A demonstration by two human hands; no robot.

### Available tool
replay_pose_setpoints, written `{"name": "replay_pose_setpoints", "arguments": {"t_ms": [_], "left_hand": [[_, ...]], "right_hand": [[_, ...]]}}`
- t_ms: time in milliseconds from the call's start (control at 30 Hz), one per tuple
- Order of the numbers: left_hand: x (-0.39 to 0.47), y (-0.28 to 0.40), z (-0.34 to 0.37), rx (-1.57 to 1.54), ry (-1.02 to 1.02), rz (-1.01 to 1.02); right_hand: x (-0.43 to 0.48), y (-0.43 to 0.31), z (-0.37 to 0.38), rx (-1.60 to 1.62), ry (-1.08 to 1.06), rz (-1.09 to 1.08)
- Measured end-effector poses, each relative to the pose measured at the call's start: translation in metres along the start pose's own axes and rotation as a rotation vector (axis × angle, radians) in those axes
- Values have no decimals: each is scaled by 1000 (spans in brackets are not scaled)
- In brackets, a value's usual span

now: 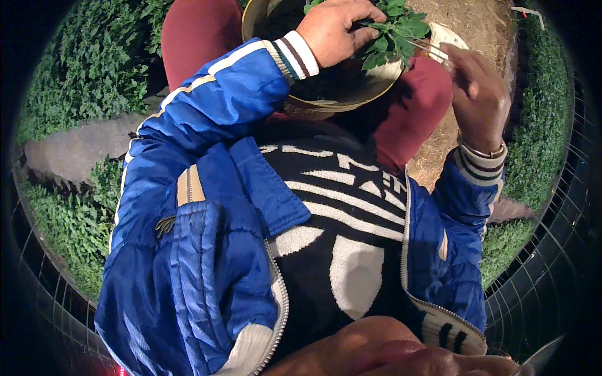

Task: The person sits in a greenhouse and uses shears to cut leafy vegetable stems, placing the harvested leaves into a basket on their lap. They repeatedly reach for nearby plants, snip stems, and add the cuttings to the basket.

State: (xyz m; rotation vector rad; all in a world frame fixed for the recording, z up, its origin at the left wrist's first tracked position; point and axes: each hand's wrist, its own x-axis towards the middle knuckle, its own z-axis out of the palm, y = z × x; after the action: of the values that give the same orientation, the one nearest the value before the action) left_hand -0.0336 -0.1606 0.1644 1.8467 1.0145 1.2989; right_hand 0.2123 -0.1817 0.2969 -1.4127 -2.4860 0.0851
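Observation:
My left hand (336,33) is at the top, above a round yellowish bucket (371,91), with its thumb and fingers closed on a bunch of leafy green cuttings (395,35). To the right, my right hand (479,89) pinches thin strands (425,47) that stretch to the leaves; whether they are ties or wires I cannot tell. A pale, curved piece (447,40) lies behind those fingers, partly hidden. The bucket stands between my knees, its inside dark and its contents unclear.
Dense leafy plants grow in beds at the left (94,61) and the right (541,117). Straw-like ground cover (470,19) lies beyond my right knee. A grey strip of ground (84,145) crosses the left bed. Wire mesh (559,254) shows along the lower rim.

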Motion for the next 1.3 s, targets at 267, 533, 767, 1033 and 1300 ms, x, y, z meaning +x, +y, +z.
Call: {"name": "replay_pose_setpoints", "arguments": {"t_ms": [267,533,767,1033,1300], "left_hand": [[5,-7,6,-25,-24,-107],[11,-12,10,46,-32,-101],[13,-13,13,34,0,-137],[13,-15,13,60,-11,-141],[18,-17,18,79,-40,-133]], "right_hand": [[7,-22,5,-236,8,-93],[-23,-38,47,-61,53,77],[-26,-36,60,-209,162,32],[-19,-41,58,-440,108,-10],[-16,-37,56,-494,114,-41]]}}
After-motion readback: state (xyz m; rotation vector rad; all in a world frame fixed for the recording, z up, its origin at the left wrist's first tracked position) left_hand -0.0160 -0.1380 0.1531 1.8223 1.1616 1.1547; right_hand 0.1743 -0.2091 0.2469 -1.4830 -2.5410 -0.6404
